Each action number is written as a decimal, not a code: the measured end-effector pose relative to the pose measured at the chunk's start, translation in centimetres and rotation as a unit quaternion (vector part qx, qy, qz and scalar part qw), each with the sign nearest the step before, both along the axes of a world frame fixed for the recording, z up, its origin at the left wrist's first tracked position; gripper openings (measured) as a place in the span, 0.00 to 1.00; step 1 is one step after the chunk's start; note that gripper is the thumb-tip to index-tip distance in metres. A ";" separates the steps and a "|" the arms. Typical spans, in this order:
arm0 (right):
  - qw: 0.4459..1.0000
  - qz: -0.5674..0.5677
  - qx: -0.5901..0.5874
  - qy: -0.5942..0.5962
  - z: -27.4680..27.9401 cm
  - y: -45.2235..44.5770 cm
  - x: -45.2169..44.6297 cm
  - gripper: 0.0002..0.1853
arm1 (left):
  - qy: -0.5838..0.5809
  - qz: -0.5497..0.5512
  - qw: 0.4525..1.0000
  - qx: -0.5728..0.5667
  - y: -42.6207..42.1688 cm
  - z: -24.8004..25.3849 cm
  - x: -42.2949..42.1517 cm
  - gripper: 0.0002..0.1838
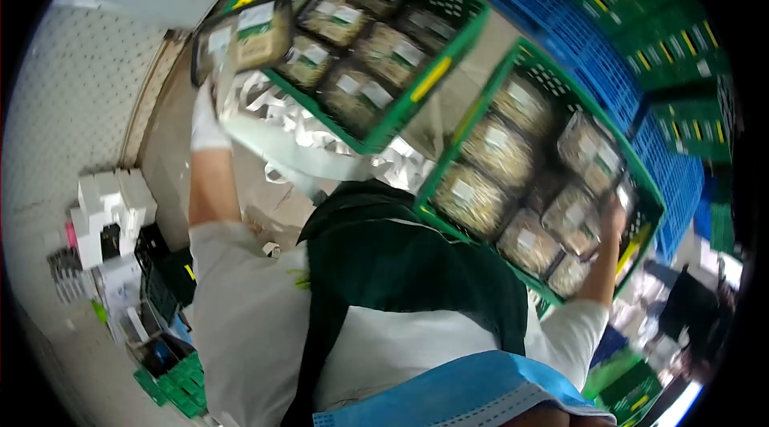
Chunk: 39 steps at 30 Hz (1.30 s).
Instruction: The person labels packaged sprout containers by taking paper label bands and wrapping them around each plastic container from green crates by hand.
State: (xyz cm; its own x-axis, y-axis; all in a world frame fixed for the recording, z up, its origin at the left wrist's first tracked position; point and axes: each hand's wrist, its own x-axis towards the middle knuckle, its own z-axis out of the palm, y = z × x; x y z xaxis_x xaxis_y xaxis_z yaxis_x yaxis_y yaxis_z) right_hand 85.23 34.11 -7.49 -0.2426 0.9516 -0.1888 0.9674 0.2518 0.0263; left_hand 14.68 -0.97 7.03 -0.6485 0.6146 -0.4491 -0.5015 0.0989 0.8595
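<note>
1. Minding the green perforated plastic crate (466, 38) at my left matters most: its rim could catch what I carry.
2. The similar green plastic crate (650, 204) at my right has gaps, so its clear-lidded food packs (497, 148) may slide.
3. The black-based, clear-topped rectangular pack (271, 36) is at the left crate's corner; level handling should suit it.
4. My white-covered left hand (208, 118) grasps it from the near side; firm, without crushing, is best.
5. My right hand (614, 215) is among the right crate's packs; I cannot tell whether it grips one.
</note>
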 end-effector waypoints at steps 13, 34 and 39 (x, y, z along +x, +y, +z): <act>0.988 -0.045 0.060 0.132 20.8 -8.3 -30.5 0.16 | -0.035 -0.145 0.983 -0.104 27.3 -10.4 -24.6 0.16; 0.988 -0.125 0.012 -0.093 5.5 9.7 -56.9 0.18 | -0.083 -0.117 0.987 -0.067 -3.0 -8.0 -21.4 0.17; 0.960 0.133 0.246 0.010 2.8 3.2 -58.9 0.23 | -0.105 -0.112 0.986 -0.067 -3.1 -8.8 -19.3 0.18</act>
